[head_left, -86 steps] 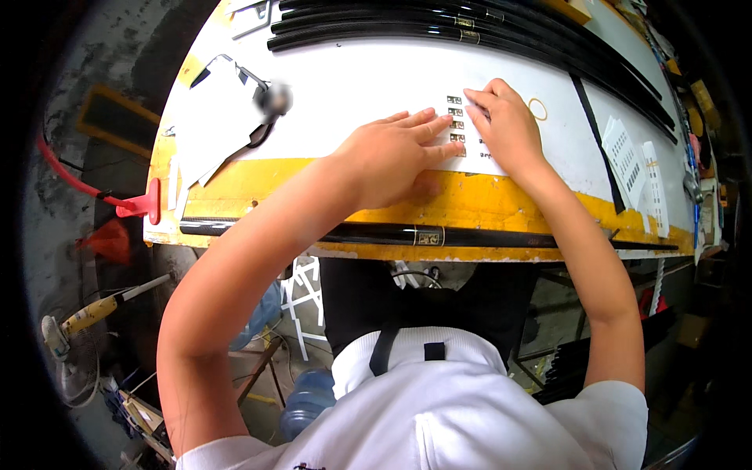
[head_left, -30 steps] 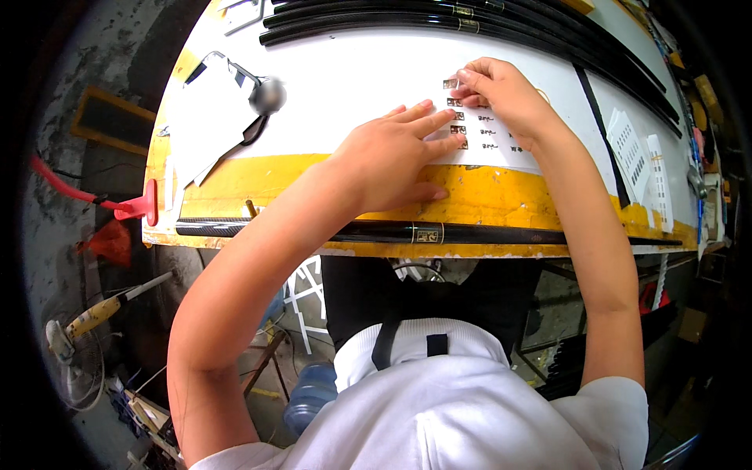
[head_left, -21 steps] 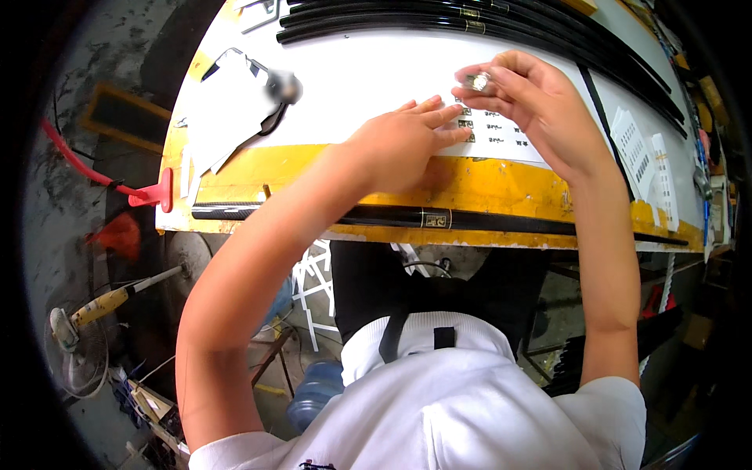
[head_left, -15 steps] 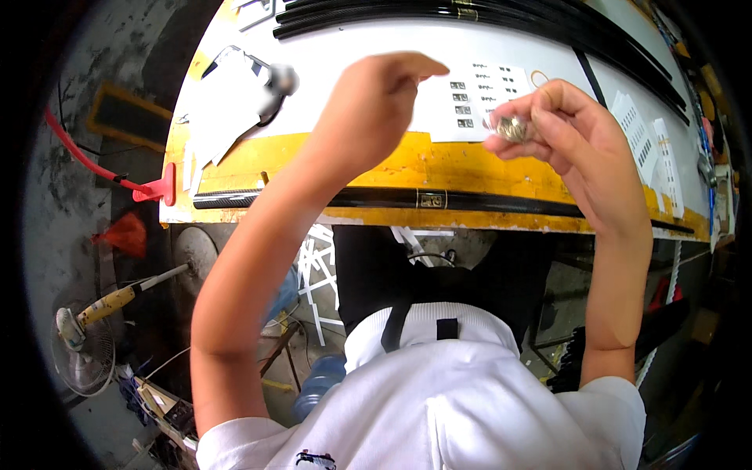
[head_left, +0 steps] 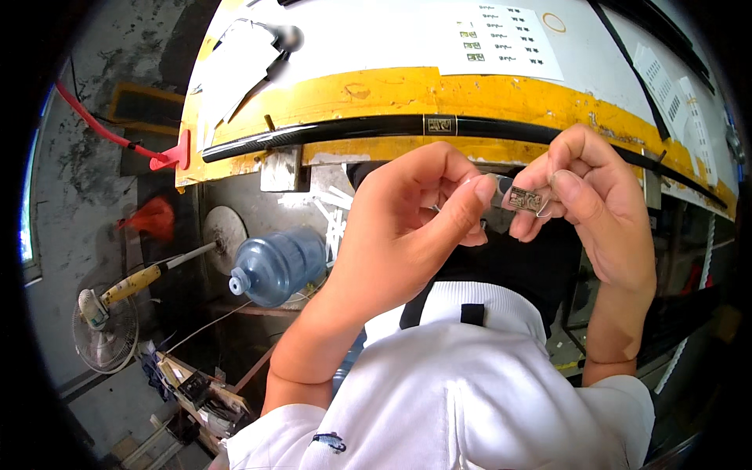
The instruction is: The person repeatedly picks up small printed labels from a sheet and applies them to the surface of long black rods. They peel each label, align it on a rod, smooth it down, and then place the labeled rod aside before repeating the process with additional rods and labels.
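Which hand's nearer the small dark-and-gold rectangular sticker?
Right. The sticker is at the right hand's fingertips; the left hand is just to its left.

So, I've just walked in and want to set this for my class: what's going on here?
A person holds a small dark-and-gold label in the right hand. The left hand is close by; whether it grips the label too is hard to tell. A long black rod lies along the table's yellow front edge, with a sheet of labels beyond it.
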Available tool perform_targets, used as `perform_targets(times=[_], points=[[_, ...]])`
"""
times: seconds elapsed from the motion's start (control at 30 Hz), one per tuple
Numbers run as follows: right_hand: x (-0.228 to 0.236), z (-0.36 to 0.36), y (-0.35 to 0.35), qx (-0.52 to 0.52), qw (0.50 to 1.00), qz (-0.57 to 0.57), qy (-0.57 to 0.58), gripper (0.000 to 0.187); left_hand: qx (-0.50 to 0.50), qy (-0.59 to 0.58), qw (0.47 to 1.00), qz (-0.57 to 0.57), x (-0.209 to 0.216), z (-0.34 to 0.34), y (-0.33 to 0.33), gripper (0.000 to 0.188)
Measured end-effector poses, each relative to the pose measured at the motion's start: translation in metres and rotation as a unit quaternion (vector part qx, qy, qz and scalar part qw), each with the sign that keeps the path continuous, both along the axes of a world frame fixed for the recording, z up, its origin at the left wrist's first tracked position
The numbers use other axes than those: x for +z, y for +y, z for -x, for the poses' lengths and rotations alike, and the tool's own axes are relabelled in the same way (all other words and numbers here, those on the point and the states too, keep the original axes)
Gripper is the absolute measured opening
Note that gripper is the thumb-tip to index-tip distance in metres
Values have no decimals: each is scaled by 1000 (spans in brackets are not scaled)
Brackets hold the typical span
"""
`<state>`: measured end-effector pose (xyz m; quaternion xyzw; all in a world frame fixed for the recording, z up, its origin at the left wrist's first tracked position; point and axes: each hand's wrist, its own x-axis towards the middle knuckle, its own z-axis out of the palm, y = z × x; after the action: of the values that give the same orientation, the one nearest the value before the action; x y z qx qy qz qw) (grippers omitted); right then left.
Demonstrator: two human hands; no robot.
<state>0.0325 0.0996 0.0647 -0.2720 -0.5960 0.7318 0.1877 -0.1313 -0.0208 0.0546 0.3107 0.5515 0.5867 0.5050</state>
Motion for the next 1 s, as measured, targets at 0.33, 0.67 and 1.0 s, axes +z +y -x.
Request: perform_targets(times=[0.33, 0.67, 1.0], points=[[-11, -19, -31, -35, 998, 53, 30, 17, 51, -13, 998, -23, 1, -18, -20, 18], [-26, -2, -39, -97, 994, -35, 21, 11, 43, 114, 992, -17, -18, -3, -24, 19], [-39, 43, -21, -104, 939, -321, -66, 8, 129, 98, 985, 59, -21, 25, -7, 18]])
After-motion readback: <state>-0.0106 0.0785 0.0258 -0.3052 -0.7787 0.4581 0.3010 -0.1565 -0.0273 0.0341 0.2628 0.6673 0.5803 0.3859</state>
